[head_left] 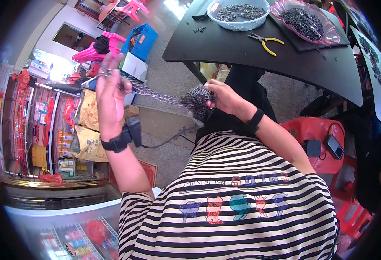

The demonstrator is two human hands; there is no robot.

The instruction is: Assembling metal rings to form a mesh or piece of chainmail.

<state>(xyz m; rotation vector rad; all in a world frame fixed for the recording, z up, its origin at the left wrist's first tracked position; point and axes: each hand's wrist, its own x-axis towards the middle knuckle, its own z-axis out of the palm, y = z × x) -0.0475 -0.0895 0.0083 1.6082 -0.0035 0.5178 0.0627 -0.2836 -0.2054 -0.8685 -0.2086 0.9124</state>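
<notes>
Several strands of dark metal chain [158, 95] stretch between my two hands in front of my body. My left hand [111, 91] is raised at the left, its fingers closed around one end of the strands and slightly blurred. At the other end the chain gathers into a thick bunch [200, 102] above my lap. My right hand [226, 99] pinches that bunch at its right side, thumb and fingers pressed together. The fingers partly hide the links they grip.
On the black table [225, 50] ahead lie yellow-handled pliers [266, 43], beside a clear bowl [238, 26] and a pink dish [329, 37] of metal rings. A red stool [318, 125] at the right bears a phone [335, 146]. Goods shelves [52, 130] stand left.
</notes>
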